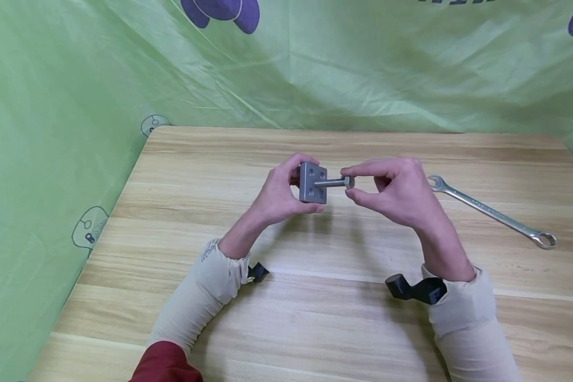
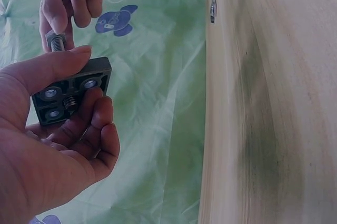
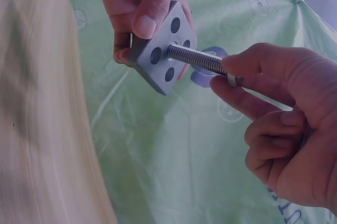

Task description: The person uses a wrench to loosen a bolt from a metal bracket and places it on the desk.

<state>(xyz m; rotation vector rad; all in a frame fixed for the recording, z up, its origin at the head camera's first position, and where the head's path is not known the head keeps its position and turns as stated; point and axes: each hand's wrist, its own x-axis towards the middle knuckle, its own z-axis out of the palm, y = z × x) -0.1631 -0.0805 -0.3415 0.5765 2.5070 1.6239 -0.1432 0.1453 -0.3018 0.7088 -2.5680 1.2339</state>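
Observation:
My left hand [image 1: 280,193] grips a square grey plate [image 1: 313,183] by its edges, above the table. The plate has a hole near each corner and one in the middle. A long threaded hex bolt [image 3: 197,59] stands in the middle hole, its tip [image 2: 70,103] showing through on the back in the left wrist view. With thumb and fingers, my right hand [image 1: 396,188] pinches the bolt's hex head [image 1: 349,182]. Most of the thread stays outside the plate, between the two hands.
A combination wrench [image 1: 492,212] lies on the wooden table [image 1: 315,329], to the right of my right hand. Green printed cloth [image 1: 315,79] hangs behind the table and along its left side.

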